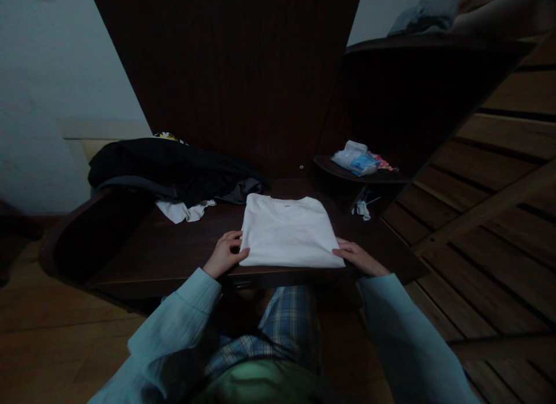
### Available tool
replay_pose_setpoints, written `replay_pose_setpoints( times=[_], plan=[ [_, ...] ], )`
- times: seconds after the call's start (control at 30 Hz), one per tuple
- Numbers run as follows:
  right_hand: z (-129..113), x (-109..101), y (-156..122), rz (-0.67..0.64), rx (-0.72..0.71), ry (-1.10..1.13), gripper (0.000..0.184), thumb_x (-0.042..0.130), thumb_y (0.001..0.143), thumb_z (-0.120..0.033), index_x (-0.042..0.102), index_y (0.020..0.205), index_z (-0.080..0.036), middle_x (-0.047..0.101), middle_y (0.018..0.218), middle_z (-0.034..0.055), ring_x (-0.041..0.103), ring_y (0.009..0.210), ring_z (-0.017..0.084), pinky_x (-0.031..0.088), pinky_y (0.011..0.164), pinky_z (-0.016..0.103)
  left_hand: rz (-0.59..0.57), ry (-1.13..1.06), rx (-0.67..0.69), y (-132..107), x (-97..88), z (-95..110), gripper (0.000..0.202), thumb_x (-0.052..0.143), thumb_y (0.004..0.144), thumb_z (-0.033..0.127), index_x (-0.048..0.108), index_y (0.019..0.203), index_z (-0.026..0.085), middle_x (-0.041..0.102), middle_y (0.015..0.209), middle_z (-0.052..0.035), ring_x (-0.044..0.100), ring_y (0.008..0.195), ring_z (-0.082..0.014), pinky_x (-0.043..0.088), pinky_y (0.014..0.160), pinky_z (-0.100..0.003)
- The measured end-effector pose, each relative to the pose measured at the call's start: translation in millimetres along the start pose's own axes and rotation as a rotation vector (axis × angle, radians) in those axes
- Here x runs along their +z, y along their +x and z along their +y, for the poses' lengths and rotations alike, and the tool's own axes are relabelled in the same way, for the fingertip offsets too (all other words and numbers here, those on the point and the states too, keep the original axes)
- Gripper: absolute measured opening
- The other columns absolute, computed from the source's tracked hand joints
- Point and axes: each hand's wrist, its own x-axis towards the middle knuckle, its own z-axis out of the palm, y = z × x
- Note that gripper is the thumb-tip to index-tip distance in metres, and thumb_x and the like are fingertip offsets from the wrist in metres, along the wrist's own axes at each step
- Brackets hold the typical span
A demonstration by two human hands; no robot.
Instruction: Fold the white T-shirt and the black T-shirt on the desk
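A folded white T-shirt (289, 230) lies flat on the dark wooden desk (143, 259) right in front of me. My left hand (226, 254) grips its near left corner, thumb on top and fingers curled at the edge. At the near right corner my right hand (358, 257) lies with fingers stretched along the shirt's edge, touching it. Both arms wear light blue sleeves.
A heap of dark clothes (169, 169) with a white garment (185, 210) under it covers the desk's back left. A small shelf (334, 167) at the right holds plastic packets (357, 157). Wooden slats (490, 218) run along the right. A dark panel stands behind the desk.
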Motion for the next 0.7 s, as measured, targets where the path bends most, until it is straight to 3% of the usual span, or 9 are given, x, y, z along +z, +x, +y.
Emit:
replay_pose_setpoints(
  times=[0.07, 0.2, 0.27, 0.4, 0.7],
  plan=[
    [0.9, 1.6, 0.1, 0.034, 0.011, -0.003, 0.047, 0.062, 0.055, -0.063, 0.071, 0.068, -0.019, 0.059, 0.114, 0.0069, 0.046, 0.112, 0.028, 0.030, 0.099, 0.039, 0.014, 0.005, 0.000, -2.0, -1.0, 0.3, 0.017, 0.061, 0.063, 0.035, 0.059, 0.057, 0.019, 0.060, 0.107, -0.0080, 0.050, 0.103, -0.0256, 0.036, 0.093, -0.041],
    [6.8, 5.8, 1.1, 0.189, 0.077, 0.083, 0.053, 0.059, 0.056, -0.065, 0.070, 0.082, -0.021, 0.063, 0.108, 0.0061, 0.054, 0.102, 0.026, 0.038, 0.093, 0.039, 0.015, -0.045, -0.026, -3.4, -3.4, 3.0, 0.021, 0.058, 0.066, 0.038, 0.061, 0.077, 0.019, 0.061, 0.105, -0.0075, 0.052, 0.101, -0.0230, 0.037, 0.092, -0.038],
    [9.6, 6.8, 1.8, 0.215, 0.088, 0.111, 0.053, 0.059, 0.056, -0.065, 0.070, 0.083, -0.021, 0.064, 0.105, 0.0058, 0.055, 0.099, 0.026, 0.040, 0.090, 0.039, 0.003, -0.053, -0.025, -2.9, -3.6, 2.7, 0.021, 0.056, 0.068, 0.038, 0.060, 0.075, 0.019, 0.060, 0.106, -0.0077, 0.052, 0.101, -0.0228, 0.037, 0.092, -0.038],
    [10.2, 6.4, 2.3, 0.191, 0.042, 0.081, 0.047, 0.062, 0.054, -0.063, 0.070, 0.068, -0.019, 0.062, 0.109, 0.0074, 0.054, 0.100, 0.027, 0.038, 0.092, 0.039, -0.027, -0.042, -0.012, -1.8, -2.7, -1.4, 0.020, 0.057, 0.067, 0.036, 0.053, 0.058, 0.019, 0.059, 0.108, -0.0091, 0.051, 0.102, -0.0241, 0.037, 0.092, -0.040],
    [13.4, 4.8, 0.3, 0.122, -0.046, -0.049, 0.041, 0.057, 0.064, -0.057, 0.069, 0.062, -0.017, 0.061, 0.107, 0.0076, 0.054, 0.100, 0.025, 0.038, 0.090, 0.036, -0.074, -0.097, -0.037, -3.7, -5.1, 0.5, 0.020, 0.057, 0.064, 0.031, 0.046, 0.053, 0.019, 0.056, 0.113, -0.0096, 0.049, 0.106, -0.0248, 0.036, 0.093, -0.038]
  ],
)
